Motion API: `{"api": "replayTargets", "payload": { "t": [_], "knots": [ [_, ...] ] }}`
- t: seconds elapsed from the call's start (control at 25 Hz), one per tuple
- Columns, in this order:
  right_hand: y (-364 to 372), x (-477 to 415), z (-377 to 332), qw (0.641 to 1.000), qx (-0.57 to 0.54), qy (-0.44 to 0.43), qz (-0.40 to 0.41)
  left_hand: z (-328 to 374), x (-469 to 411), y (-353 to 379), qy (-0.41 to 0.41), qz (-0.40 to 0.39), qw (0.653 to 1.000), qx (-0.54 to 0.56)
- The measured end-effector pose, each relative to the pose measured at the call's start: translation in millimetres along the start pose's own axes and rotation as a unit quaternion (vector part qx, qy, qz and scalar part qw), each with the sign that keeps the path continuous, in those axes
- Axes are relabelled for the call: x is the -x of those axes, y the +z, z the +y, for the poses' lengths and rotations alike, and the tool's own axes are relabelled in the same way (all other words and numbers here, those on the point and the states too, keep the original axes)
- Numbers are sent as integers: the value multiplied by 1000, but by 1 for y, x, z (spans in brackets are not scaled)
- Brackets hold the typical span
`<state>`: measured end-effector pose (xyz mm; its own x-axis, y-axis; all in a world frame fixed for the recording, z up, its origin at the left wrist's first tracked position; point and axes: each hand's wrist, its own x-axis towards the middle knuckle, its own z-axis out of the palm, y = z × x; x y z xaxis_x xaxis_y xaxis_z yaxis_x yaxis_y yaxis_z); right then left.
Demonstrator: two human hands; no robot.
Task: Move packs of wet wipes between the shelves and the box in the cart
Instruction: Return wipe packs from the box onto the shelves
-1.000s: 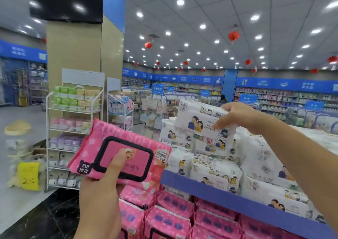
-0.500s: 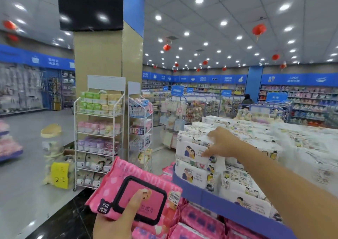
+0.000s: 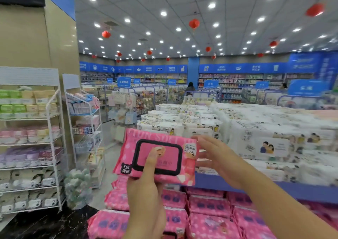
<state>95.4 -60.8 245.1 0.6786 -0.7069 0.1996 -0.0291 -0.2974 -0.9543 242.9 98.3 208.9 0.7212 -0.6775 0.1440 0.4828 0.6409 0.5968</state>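
My left hand [image 3: 146, 189] holds up a pink pack of wet wipes [image 3: 159, 156] with a black-framed lid, thumb pressed on the lid. My right hand [image 3: 217, 156] is at the pack's right edge, fingers loosely spread and touching its side near the price sticker. Behind it, white packs of wipes [image 3: 265, 138] are stacked on the blue upper shelf [image 3: 256, 189]. More pink packs [image 3: 210, 220] fill the lower shelf below. The cart and box are out of view.
White wire racks [image 3: 53, 138] with small tissue packs stand at the left by a beige pillar [image 3: 36, 43]. A bag of goods [image 3: 76, 189] sits on the floor beside them. Store aisles and two people are far behind.
My right hand left the white packs on the upper shelf and came back to the pink pack's right edge. The view swung right and the pink pack rose toward the centre.
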Motion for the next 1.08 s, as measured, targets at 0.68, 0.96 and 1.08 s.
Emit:
{"api": "replayTargets", "payload": {
  "t": [0.68,0.96,1.08],
  "knots": [
    [-299,331,69,968,-110,21,223,-245,176,195,-248,-385,843,-282],
    [-367,342,167,978,-34,151,142,-332,191,165,-251,-362,750,-493],
    [-370,324,212,970,-30,211,116,-362,168,144,-212,-391,658,-608]
  ]
}}
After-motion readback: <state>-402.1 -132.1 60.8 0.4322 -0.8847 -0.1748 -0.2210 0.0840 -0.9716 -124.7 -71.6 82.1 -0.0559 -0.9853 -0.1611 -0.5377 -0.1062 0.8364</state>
